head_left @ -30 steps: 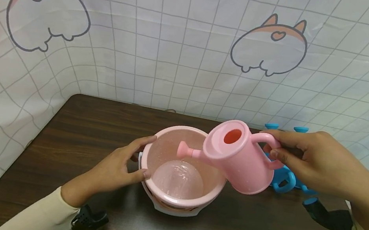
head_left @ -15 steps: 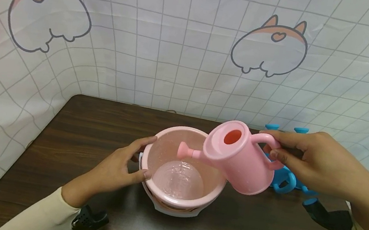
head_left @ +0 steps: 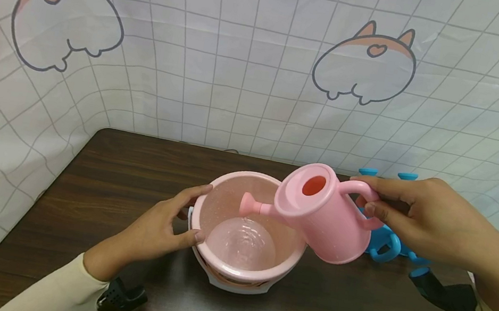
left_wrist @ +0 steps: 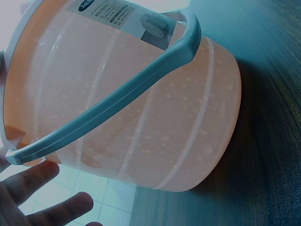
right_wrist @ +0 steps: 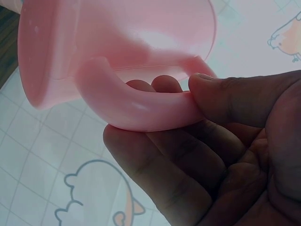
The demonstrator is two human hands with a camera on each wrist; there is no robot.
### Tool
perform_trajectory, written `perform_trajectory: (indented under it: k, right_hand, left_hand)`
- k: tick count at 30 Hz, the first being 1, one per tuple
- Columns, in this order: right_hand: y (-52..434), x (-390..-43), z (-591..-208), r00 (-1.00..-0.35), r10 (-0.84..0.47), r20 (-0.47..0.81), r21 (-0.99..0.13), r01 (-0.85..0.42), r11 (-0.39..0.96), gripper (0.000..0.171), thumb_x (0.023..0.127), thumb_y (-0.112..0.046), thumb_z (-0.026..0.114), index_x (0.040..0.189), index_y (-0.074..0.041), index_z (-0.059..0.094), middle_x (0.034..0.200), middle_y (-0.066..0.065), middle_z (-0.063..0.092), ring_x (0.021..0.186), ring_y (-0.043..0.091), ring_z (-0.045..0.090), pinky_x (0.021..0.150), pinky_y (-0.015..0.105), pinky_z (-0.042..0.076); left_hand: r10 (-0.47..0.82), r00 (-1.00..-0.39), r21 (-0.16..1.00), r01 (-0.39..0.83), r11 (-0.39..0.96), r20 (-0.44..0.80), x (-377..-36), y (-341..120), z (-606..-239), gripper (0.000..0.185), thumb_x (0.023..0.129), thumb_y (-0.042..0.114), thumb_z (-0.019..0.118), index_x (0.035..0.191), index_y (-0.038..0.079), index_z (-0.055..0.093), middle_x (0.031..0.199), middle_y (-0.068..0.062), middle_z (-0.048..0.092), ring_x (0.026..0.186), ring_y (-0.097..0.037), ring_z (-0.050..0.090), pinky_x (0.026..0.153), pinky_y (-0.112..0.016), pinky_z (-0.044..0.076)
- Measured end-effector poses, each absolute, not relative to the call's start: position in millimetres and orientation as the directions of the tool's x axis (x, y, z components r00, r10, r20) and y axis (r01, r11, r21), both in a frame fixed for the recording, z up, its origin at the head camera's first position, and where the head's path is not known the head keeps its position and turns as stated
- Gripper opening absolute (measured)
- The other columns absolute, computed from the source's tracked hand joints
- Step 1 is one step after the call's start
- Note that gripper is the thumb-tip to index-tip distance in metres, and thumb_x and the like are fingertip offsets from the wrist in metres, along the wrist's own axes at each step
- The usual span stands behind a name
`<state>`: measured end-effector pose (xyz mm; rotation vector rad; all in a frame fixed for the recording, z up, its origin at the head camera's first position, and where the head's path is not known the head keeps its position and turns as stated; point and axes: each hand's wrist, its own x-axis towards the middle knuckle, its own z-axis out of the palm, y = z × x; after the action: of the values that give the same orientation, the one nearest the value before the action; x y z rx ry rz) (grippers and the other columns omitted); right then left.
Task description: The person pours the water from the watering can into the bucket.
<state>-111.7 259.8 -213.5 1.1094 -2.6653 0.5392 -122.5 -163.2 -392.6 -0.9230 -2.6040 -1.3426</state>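
Holding a pink can point(head_left: 324, 216) by its handle in the right grip point(head_left: 419, 216), fingers point(right_wrist: 160, 84) curled through the loop, thumb pinching on top. Tilting it spout-down from the grip toward a pink bucket point(head_left: 224, 195), over the water inside. Steadying the bucket's near wall with the left grip point(head_left: 161, 228), fingers spread and relaxed. Standing on a dark surface point(head_left: 121, 168), blue toy point(head_left: 383, 245) just under the right grip.

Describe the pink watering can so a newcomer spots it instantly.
On the dark wooden table stands a pink bucket. Tilted above its right rim, held by the right hand, is the watering can: the only spouted pink thing.
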Motion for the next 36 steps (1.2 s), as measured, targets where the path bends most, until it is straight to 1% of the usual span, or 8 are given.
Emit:
perform_trajectory:
  k: [9,18,27,32,36]
  right_hand:
    - [259.5,-111.8,-213.4,-0.693,-0.642,0.327,-0.241,-0.719,0.652,0.037,0.090,0.001,0.075,0.118,-0.022,0.072,0.078,-0.021,0.063,0.063,-0.001,0.052,0.054,0.016,0.041]
    - [259.2,-112.1,-213.0,-0.689,-0.649,0.323,-0.244,-0.723,0.646,0.038,0.090,0.002,0.075,0.121,-0.021,0.071,0.079,-0.020,0.063,0.063,-0.001,0.053,0.053,0.016,0.041]
    - [258.5,-112.1,-212.5,-0.699,-0.641,0.318,-0.252,-0.714,0.654,0.038,0.091,0.001,0.075,0.121,-0.022,0.072,0.079,-0.020,0.064,0.063,-0.001,0.053,0.053,0.017,0.042]
    - [257.7,-112.2,-212.2,-0.709,-0.633,0.310,-0.257,-0.704,0.662,0.039,0.091,0.000,0.074,0.124,-0.021,0.072,0.080,-0.020,0.065,0.064,-0.001,0.054,0.053,0.017,0.042]
    - [257.5,-112.3,-212.1,-0.701,-0.639,0.316,-0.254,-0.712,0.655,0.040,0.091,0.001,0.074,0.126,-0.019,0.072,0.081,-0.020,0.065,0.064,-0.001,0.054,0.053,0.017,0.043]
  left_hand:
    - [0.475,-0.824,0.726,0.527,0.442,0.309,-122.1,-163.2,-392.1,0.081,0.089,0.030,0.077,0.158,0.026,0.035,0.133,-0.001,0.063,0.097,-0.018,0.066,0.088,-0.049,0.053]
    - [0.478,-0.821,0.726,0.531,0.437,0.312,-122.2,-163.2,-391.8,0.081,0.089,0.031,0.076,0.159,0.026,0.035,0.133,0.000,0.063,0.098,-0.016,0.066,0.087,-0.047,0.054]
    - [0.479,-0.818,0.721,0.538,0.437,0.320,-123.3,-163.5,-392.5,0.081,0.089,0.029,0.076,0.158,0.025,0.035,0.132,-0.001,0.063,0.097,-0.015,0.066,0.087,-0.045,0.054]
    - [0.478,-0.816,0.720,0.541,0.434,0.325,-123.8,-163.4,-392.6,0.081,0.089,0.030,0.076,0.158,0.024,0.035,0.132,-0.001,0.064,0.096,-0.014,0.066,0.087,-0.045,0.054]
    - [0.479,-0.815,0.719,0.542,0.435,0.325,-123.7,-163.4,-392.6,0.081,0.089,0.030,0.076,0.158,0.024,0.035,0.132,-0.001,0.063,0.097,-0.014,0.066,0.087,-0.045,0.054]
